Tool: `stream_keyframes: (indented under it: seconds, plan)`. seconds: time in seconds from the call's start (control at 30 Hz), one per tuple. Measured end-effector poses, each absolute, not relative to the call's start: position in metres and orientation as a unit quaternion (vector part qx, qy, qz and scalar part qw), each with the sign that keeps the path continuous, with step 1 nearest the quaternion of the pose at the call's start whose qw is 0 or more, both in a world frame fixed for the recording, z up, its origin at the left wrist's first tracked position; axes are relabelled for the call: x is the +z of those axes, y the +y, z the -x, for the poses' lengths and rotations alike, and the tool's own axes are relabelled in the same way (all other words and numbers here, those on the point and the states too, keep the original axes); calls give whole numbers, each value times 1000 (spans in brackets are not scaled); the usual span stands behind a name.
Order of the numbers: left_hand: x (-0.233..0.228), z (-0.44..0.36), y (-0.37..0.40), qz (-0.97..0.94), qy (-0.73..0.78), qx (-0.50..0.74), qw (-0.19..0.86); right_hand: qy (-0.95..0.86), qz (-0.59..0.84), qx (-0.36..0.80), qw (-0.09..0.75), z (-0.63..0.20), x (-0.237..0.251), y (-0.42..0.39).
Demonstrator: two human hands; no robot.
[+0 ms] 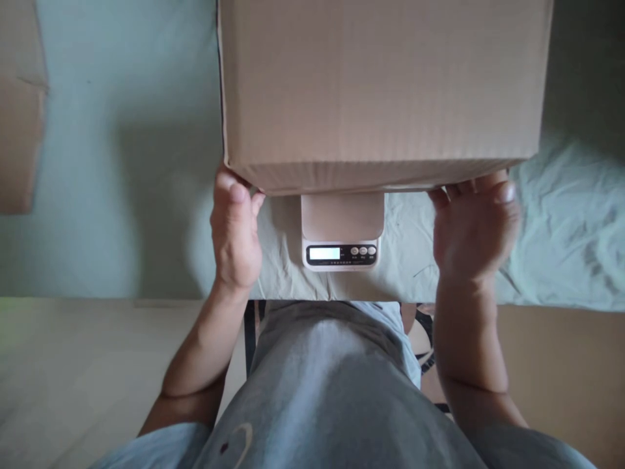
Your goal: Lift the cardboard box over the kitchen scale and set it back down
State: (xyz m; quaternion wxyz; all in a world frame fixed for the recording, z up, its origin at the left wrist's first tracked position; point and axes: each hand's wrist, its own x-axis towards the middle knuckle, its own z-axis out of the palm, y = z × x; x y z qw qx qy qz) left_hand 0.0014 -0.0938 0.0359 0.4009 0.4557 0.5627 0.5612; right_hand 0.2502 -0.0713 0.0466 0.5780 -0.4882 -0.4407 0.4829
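Shirt [332, 365]: grey, closest to me.
Left hand [236, 234]: I grip the box [381, 91] corner.
Right hand [472, 228]: I hold the other corner.
Scale [342, 231]: beneath the box.

i saw a bed [561, 221] covered by a pale green sheet [146, 195], smooth on the left and rumpled into creases toward the right. a small white digital scale [342, 238] lay directly on the sheet near the bed's front edge, its display and buttons facing me. part of a flat brown cardboard piece [19, 111] lay on the sheet at the far left. below the bed's edge, a light wooden floor [73, 371] showed.
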Motion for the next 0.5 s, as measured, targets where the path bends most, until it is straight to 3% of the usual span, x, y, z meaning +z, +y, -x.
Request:
stream_keyframes:
  seconds: [0.5]
  plan:
    - [16, -1, -126, -418, 571, 579, 404, -458, 498, 465, 571, -254, 19, -100]
